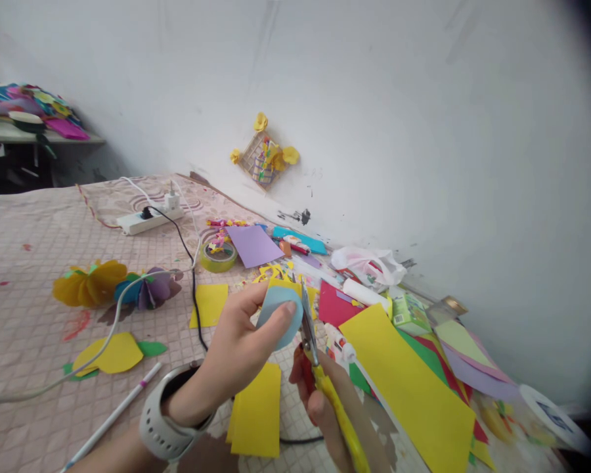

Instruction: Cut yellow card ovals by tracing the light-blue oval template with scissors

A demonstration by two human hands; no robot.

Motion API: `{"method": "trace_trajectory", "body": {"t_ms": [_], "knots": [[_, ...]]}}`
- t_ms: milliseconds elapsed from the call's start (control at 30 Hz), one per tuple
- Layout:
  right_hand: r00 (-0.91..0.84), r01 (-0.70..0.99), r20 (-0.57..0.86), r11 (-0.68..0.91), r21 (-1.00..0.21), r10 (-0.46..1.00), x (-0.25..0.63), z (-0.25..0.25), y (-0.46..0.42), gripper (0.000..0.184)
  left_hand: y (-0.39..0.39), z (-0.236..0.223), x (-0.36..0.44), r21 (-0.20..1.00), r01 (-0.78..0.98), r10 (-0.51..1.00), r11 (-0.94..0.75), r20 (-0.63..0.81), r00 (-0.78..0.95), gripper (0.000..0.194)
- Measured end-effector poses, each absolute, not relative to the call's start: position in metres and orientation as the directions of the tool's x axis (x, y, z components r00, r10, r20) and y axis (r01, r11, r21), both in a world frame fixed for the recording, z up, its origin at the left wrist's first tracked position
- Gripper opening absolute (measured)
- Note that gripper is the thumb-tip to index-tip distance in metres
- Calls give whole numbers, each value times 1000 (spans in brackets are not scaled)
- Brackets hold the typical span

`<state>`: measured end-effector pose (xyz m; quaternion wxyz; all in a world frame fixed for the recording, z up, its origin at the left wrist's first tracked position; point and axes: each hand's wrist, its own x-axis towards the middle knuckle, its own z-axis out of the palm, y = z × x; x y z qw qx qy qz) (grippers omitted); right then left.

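- Pale blue paper (pixel 276 315), cut into a smooth curved shape, is clamped by the left fingers (pixel 249 297) and thumb of the left hand (pixel 226 368).
- Steel-bladed scissors (pixel 309 332) with yellow handles sit in the right hand (pixel 318 404), right fingers (pixel 316 406) curled shut around them; their long axis runs up and away, blades just beside the paper's edge.
- White watch strap (pixel 165 420) wraps the left wrist.
- Yellow paper sheet (pixel 256 410) lies under the hands; a larger yellow sheet (pixel 408 387) overlaps red and green sheets toward the bed's right side.
- Green tape roll (pixel 218 256) holds paper scraps in its centre, near a lilac sheet (pixel 253 245).
- Crumpled white plastic bag (pixel 367 266) sits along the bed's far edge, against a white wall (pixel 423 131).
- Layered paper flowers (pixel 89 282) rest on the quilted pink bed cover (pixel 24 315), left of the hands.
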<state>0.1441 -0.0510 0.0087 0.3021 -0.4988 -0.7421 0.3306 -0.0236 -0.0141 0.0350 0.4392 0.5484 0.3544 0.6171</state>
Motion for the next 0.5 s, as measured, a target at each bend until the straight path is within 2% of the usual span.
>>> {"method": "trace_trajectory", "body": {"t_ms": [167, 500], "knots": [[-300, 461, 106, 242, -854, 948, 143, 18, -55, 62, -14, 35, -23, 920, -144, 930, -364, 368, 1, 28], [-235, 508, 136, 241, -827, 962, 141, 27, -60, 62, -15, 36, -24, 930, -183, 946, -319, 324, -2, 26]]}}
